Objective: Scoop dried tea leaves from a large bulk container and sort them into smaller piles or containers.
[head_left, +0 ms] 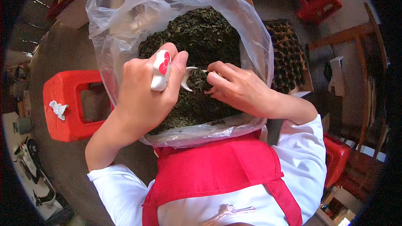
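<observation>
A large clear plastic bag [247,8] stands open in front of me, filled with dark dried leaves [201,29]. Above the leaves, my left hand [146,88] is closed around a white spoon [161,71] whose thick handle carries a red bow print. The spoon's curved white end shows just right of my left fingers, beside a small clump of leaves. My right hand [243,86] is closed, its fingers bent and pinched at that clump's right side. What lies between those fingertips is mostly hidden.
Left of the bag stands a red plastic stool [63,106] with a crumpled white tissue [58,110] on it. To the right is a box of dark bundled pieces in rows [289,54]. Another red stool [316,0] stands at the far right, near a wooden frame [360,54].
</observation>
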A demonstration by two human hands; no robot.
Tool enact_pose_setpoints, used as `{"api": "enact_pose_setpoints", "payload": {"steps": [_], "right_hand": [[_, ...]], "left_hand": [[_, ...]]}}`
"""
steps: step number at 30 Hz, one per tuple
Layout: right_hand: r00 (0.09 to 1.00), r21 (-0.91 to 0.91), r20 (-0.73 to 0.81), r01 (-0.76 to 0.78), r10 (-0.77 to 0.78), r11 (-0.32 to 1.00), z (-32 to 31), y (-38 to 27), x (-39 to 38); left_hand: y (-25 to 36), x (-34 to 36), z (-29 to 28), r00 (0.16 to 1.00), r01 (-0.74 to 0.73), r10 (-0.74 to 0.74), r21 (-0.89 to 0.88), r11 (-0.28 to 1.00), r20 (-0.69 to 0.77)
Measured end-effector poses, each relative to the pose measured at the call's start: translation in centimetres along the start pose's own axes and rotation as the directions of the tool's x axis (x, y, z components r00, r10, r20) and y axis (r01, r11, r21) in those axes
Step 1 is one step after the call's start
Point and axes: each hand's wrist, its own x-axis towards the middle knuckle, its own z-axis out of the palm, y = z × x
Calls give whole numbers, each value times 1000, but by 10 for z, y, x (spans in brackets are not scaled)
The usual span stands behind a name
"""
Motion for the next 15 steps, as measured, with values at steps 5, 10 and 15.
{"api": "enact_pose_setpoints", "payload": {"steps": [5,10,15], "right_hand": [[999,46,-16,-34,35,998,0,2,-4],[999,97,-47,2,3,995,1,2,-4],[999,65,-34,-14,16,998,-2,2,-5]], "left_hand": [[6,0,0,1000,-5,5,-4,1000,-11],[5,2,23,997,-27,26,10,1000,78],[7,5,24,995,-62,55,78,995,82]]}}
